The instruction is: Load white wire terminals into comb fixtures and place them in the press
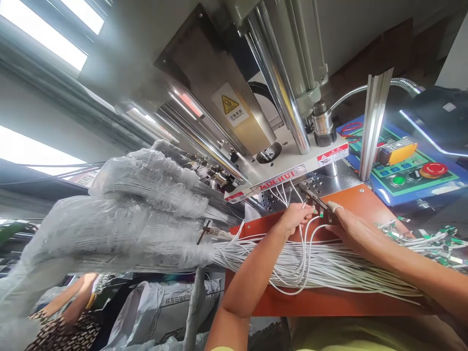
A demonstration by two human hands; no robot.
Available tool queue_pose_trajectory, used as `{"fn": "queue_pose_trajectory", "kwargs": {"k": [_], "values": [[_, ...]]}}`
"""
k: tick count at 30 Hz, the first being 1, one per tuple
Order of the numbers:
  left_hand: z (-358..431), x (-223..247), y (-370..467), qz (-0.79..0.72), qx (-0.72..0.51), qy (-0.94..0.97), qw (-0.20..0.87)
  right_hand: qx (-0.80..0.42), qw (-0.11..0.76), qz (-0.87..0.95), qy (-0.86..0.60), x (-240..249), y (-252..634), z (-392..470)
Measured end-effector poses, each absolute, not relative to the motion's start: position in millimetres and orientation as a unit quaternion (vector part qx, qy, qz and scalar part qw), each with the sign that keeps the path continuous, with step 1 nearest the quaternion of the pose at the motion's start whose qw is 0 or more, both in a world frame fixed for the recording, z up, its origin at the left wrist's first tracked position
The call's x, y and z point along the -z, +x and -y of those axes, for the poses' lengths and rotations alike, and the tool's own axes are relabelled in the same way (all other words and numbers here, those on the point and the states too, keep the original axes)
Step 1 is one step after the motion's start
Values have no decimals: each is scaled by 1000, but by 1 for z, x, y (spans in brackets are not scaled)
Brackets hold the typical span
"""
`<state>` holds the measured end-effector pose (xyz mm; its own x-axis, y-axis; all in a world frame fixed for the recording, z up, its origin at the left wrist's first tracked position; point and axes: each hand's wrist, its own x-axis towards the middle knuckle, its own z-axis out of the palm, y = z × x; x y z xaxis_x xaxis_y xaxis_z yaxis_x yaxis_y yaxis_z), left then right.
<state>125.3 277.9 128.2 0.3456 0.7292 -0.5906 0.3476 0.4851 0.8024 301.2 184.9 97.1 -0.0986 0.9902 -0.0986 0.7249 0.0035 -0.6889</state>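
At the front of the press, my left hand (295,217) is closed in a pinch on a white cable end beside a dark metal mould bar (321,207). My right hand (345,219) grips the right end of that bar, its thumb and fingers on either side. A small green connector (321,214) sits at the bar, and white cables (309,253) loop down from it. More thin white cables run under the press plate. Below both hands, a thick bundle of white cables (340,268) lies across the orange table (292,304).
The press (270,180) with steel columns stands ahead. Plastic-wrapped cable bundles (127,234) hang at the left. A control panel (413,170) with a red button is at the right, near loose green-and-white connectors (444,243). Another person's arms (75,295) show at lower left.
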Motion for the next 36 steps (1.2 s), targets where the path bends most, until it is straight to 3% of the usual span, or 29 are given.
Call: {"fn": "queue_pose_trajectory", "kwargs": {"k": [7, 36], "values": [[-286, -129, 128, -550, -104, 501, 660, -307, 229, 676, -630, -104, 300, -183], [-295, -116, 123, -489, -130, 507, 698, -302, 201, 684, -632, -113, 301, -184]]}}
